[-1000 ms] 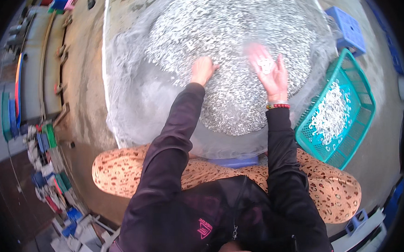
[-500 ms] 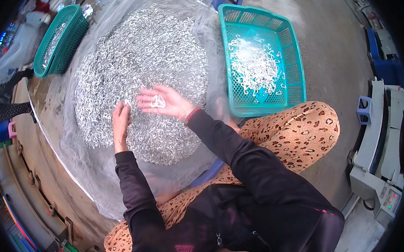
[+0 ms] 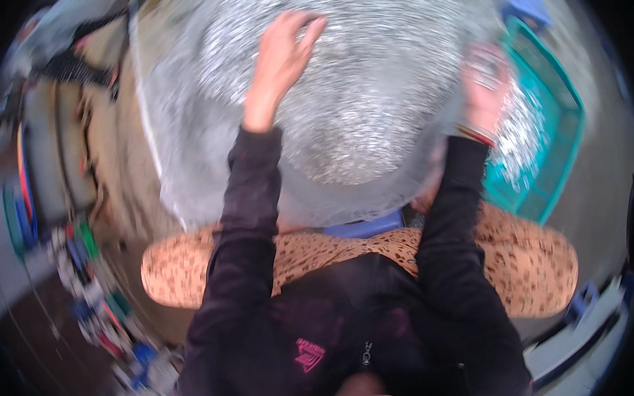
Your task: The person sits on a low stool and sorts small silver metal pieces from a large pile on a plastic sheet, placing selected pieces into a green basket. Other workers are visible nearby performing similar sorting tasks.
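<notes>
My left hand is over a wide pile of small silvery-white hooks that lies on translucent sheeting. Its thumb and forefinger tips come close together in a pinch; blur hides whatever is between them. Palm up, my right hand carries a few small white hooks at the near left side of a green plastic basket. More loose white hooks lie inside that basket, partly covered by my right hand and wrist.
The sheeting spreads around the pile toward my knees. A blue plastic stool stands beyond the basket, and something blue shows before my lap. At the left are a person's dark-clad leg and mixed coloured items.
The view has swung, shifting the pile and basket. My right hand has gone from beside my left hand to the basket with its hooks. My left hand stays over the pile, farther out.
</notes>
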Available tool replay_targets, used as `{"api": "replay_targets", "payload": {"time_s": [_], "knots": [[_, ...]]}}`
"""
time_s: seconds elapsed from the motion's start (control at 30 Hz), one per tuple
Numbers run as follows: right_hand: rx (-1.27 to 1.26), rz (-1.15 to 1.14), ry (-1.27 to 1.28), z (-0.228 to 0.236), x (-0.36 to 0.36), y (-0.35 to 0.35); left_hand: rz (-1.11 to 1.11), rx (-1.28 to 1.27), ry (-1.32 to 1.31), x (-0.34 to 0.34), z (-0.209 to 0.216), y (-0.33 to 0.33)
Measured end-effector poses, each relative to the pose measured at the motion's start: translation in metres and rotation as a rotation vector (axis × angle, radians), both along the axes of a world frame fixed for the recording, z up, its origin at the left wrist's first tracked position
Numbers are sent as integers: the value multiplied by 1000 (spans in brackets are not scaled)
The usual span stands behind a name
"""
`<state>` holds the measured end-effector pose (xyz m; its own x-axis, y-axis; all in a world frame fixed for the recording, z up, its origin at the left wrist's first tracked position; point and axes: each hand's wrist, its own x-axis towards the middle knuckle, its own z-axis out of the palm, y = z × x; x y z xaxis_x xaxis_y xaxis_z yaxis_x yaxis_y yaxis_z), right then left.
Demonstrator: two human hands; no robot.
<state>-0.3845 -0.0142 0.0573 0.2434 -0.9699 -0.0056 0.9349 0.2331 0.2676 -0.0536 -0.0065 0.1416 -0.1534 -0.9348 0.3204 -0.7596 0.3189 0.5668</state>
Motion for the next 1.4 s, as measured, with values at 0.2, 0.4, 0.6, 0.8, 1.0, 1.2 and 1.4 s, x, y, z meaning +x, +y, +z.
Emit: {"api": "replay_targets", "payload": {"time_s": [0.2,0.4,0.6,0.8,1.0,1.2,1.4], "knots": [[703,-820,1676,44,-95,41,200,438,240,75,-62,-6],[760,-1142,2844,14,-62,23,13,562,118,36,-154,-6],[-590,-796,2624,-4,92,-4,394,359,-246,-9,-204,11],[-739,-1,2377,-101,202,-36,179,635,271,39,-179,65],[-1199,86,2609,-161,244,-33,420,767,365,92,-148,71],[-1625,493,2417,-118,255,41,612,686,327,111,-145,75],[-2083,580,2250,-64,218,71,546,715,568,124,-160,75]]}}
